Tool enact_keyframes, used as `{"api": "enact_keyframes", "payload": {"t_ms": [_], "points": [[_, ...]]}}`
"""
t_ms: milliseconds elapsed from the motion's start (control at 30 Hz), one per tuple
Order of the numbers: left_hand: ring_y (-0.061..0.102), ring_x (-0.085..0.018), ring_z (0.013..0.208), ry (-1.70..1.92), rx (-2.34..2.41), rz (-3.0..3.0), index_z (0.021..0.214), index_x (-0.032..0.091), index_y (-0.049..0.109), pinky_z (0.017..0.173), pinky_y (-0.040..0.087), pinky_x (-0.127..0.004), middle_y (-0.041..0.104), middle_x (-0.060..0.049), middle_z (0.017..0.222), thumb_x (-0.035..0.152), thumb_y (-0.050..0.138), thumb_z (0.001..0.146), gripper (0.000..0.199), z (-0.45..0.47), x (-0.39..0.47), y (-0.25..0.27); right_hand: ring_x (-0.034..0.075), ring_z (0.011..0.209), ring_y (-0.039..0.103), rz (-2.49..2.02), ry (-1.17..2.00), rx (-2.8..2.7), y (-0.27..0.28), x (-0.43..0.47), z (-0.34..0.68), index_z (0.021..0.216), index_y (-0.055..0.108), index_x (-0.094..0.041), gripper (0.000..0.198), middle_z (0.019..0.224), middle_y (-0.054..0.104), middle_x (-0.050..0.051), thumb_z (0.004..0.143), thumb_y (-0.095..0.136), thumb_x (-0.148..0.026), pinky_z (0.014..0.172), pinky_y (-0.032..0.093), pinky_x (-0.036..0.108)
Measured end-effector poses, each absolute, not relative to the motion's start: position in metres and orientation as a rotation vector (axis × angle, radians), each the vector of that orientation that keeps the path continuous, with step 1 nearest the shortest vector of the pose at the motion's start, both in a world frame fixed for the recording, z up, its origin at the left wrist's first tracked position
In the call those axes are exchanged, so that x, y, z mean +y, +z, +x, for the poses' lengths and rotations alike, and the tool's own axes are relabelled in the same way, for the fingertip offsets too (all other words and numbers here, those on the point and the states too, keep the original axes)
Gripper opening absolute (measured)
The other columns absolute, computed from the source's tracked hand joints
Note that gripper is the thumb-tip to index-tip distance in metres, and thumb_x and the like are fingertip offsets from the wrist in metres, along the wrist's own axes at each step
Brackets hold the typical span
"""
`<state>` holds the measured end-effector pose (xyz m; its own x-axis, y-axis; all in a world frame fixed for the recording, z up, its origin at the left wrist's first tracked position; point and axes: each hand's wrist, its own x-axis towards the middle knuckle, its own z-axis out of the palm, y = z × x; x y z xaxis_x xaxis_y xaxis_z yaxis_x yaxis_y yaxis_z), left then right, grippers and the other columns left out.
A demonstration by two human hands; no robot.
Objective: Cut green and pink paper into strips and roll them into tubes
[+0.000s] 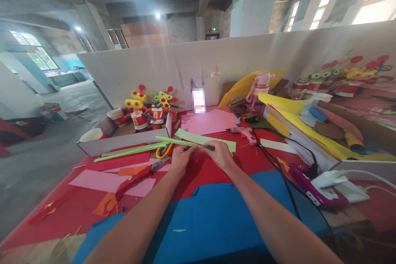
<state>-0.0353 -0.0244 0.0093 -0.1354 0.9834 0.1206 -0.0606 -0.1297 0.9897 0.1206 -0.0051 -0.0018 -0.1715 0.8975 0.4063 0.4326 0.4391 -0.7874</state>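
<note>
A narrow green paper strip (173,140) runs between my two hands above the red table covering. My left hand (182,157) pinches it from the left, while my right hand (219,154) grips its right end; the fingertips are close together. Just behind the hands lies a wider pale green paper piece (210,139). More green strips (130,151) rest to the left. Yellow-handled scissors (163,151) lie beside my left hand, partly hidden. Nearer to me is a red-handled cutting tool (134,179) on pink paper (99,181).
Paper-cup figures (140,119) stand in a box tray (123,142) at back left. A pink glue gun (246,134) lies right of the hands, its black cable near a purple power strip (318,189). Blue sheet (210,222) covers the front; a carton (309,144) holds yellow paper.
</note>
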Motion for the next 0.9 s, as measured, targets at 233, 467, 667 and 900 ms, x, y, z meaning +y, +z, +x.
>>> {"api": "enact_keyframes", "payload": {"t_ms": [233, 467, 667, 900], "points": [[0.050, -0.011, 0.052, 1.423, 1.190, 1.179, 0.058, 0.013, 0.069, 0.054, 0.037, -0.023, 0.063, -0.001, 0.054, 0.039, 0.081, 0.057, 0.029, -0.0357, -0.0236, 0.0080, 0.020, 0.072, 0.066, -1.156, 0.652, -1.755, 0.0035, -0.0090, 0.1211, 0.075, 0.074, -0.021, 0.010, 0.077, 0.074, 0.002, 0.077, 0.066, -0.027, 0.063, 0.045, 0.027], [0.050, -0.011, 0.052, 1.355, 1.198, 1.194, 0.056, 0.013, 0.069, 0.053, 0.037, -0.023, 0.063, -0.001, 0.054, 0.040, 0.081, 0.058, 0.030, -0.0327, -0.0274, 0.0087, 0.018, 0.069, 0.065, -1.183, 0.643, -1.764, 0.0054, -0.0104, 0.1212, 0.072, 0.073, -0.021, 0.010, 0.071, 0.072, 0.001, 0.078, 0.066, -0.022, 0.062, 0.043, 0.025], [0.052, -0.011, 0.054, 1.396, 1.190, 1.200, 0.057, 0.014, 0.070, 0.055, 0.039, -0.022, 0.064, -0.001, 0.055, 0.037, 0.082, 0.055, 0.027, -0.0309, -0.0265, 0.0076, 0.019, 0.074, 0.066, -1.159, 0.640, -1.808, 0.0045, -0.0104, 0.1195, 0.077, 0.074, -0.022, 0.008, 0.078, 0.074, 0.001, 0.079, 0.067, -0.020, 0.066, 0.045, 0.026], [0.052, -0.012, 0.055, 1.400, 1.223, 1.213, 0.055, 0.014, 0.067, 0.056, 0.039, -0.023, 0.063, -0.001, 0.054, 0.040, 0.079, 0.061, 0.030, -0.0378, -0.0213, 0.0040, 0.022, 0.085, 0.068, -1.204, 0.604, -1.800, 0.0013, -0.0088, 0.1219, 0.086, 0.075, -0.022, 0.011, 0.090, 0.075, 0.004, 0.078, 0.070, -0.028, 0.071, 0.047, 0.028]]}}
